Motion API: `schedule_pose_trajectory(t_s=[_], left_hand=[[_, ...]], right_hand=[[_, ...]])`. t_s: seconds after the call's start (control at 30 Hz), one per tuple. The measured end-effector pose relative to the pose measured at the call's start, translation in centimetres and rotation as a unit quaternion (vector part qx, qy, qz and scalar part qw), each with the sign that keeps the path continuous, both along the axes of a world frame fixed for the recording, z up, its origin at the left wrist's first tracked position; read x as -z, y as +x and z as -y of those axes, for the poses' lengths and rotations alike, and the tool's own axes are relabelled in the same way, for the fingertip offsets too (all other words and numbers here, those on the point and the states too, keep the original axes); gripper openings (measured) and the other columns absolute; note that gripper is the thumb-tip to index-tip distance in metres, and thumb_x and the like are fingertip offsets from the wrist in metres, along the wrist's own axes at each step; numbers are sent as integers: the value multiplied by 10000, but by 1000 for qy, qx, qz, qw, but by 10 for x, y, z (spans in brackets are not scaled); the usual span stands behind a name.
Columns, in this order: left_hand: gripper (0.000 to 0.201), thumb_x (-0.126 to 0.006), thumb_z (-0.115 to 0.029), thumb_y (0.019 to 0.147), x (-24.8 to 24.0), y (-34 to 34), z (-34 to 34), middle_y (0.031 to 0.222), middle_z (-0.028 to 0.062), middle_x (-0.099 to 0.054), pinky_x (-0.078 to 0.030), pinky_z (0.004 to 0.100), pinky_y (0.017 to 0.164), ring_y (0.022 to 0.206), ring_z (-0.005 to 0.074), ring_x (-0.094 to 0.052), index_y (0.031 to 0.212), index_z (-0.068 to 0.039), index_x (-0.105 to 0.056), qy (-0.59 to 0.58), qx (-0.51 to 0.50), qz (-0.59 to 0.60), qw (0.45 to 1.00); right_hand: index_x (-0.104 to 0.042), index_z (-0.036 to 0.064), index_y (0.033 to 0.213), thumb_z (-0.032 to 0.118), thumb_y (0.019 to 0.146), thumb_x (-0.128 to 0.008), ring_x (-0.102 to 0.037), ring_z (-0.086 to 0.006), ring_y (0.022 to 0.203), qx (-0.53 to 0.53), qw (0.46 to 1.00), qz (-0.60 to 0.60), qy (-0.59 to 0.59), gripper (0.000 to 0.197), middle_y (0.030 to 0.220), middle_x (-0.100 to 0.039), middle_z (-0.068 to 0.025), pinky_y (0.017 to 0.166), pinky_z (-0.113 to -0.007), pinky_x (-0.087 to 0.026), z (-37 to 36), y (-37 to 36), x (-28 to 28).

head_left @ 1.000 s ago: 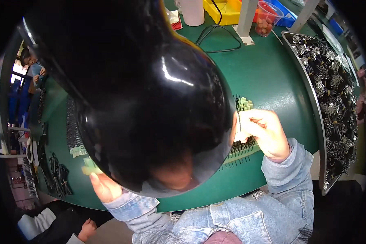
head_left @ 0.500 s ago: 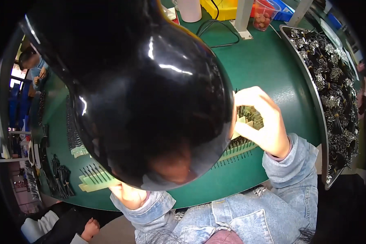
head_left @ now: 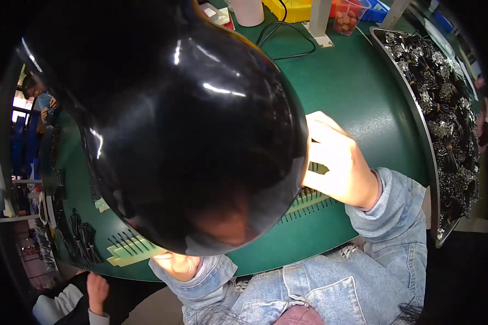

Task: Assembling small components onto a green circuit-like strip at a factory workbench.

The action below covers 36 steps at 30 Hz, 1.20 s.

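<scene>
A large glossy black lamp hood (head_left: 195,141) fills the middle of the view and hides much of both hands' work. My left hand (head_left: 179,265), below it, is closed on the end of a pale green strip (head_left: 130,252) carrying a row of thin black pins. On the other side, my right hand (head_left: 339,162) has its fingers curled inward; their tips vanish behind the hood, so what they pinch cannot be made out. Under that hand, another pale green strip with black pins (head_left: 309,201) lies on the green table (head_left: 358,81).
At the right stands a metal tray (head_left: 415,108) heaped with bundled black leads with silvery ends. Black bundles (head_left: 81,235) lie at the left. A clear cup of round reddish items (head_left: 348,19), a post (head_left: 321,27) and a cable (head_left: 287,56) are at the back. Another person's hand (head_left: 97,292) shows lower left.
The view has shifted slightly, with the hood further left. My right fingers have turned and moved inward, and the pale pieces beside them are now mostly covered. The neighbour's hand has risen.
</scene>
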<state>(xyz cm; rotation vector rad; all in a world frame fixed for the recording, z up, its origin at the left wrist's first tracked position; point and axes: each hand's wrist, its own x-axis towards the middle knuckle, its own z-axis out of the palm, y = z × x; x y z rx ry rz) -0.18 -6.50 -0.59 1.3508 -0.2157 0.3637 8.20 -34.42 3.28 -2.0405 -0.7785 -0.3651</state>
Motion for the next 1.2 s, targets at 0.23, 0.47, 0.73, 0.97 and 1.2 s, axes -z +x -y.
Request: schedule_pose_trajectory(t_s=[0.23,0.47,0.73,0.97,1.2], left_hand=[[441,-458,-59,846,6,1,1,1042,241,-558,-531,400,562,680,307,-607,1260,40,-342,6,-13,-10,1000],[427,-463,-83,834,6,1,-10,938,219,-600,-512,356,447,551,301,-595,1235,31,-371,-41,-8,-54,998],[391,-453,-95,837,0,5,-7,948,216,-608,-517,358,437,546,295,-600,1201,38,-407,-84,-55,-60,993],[396,-455,-97,839,2,9,-8,907,224,-611,-519,358,452,546,294,-599,1205,45,-399,-27,-45,-74,996],[405,-461,-96,844,1,8,-1,855,222,-606,-518,366,473,573,294,-603,1211,52,-376,-9,-40,-70,997]], right_hand=[[-608,25,778,77,754,-633,-556,-204,800,-20,994,-81,68,62,830,-579,-75,727,-292,-452,1,-1,9],[-571,-21,791,68,850,-574,-534,-74,705,37,951,-202,231,107,786,-582,-38,638,-205,-425,22,13,6],[-598,27,729,149,798,-620,-480,-225,475,152,968,-133,-150,142,537,-516,-61,502,-312,-390,66,16,10],[-593,73,1008,114,722,-673,-580,-202,801,89,980,-170,-54,300,865,-612,-71,715,-314,-458,37,6,-15],[-610,47,882,143,713,-686,-559,-231,877,-69,996,-50,-16,209,884,-602,-63,794,-331,-448,11,1,-12]])
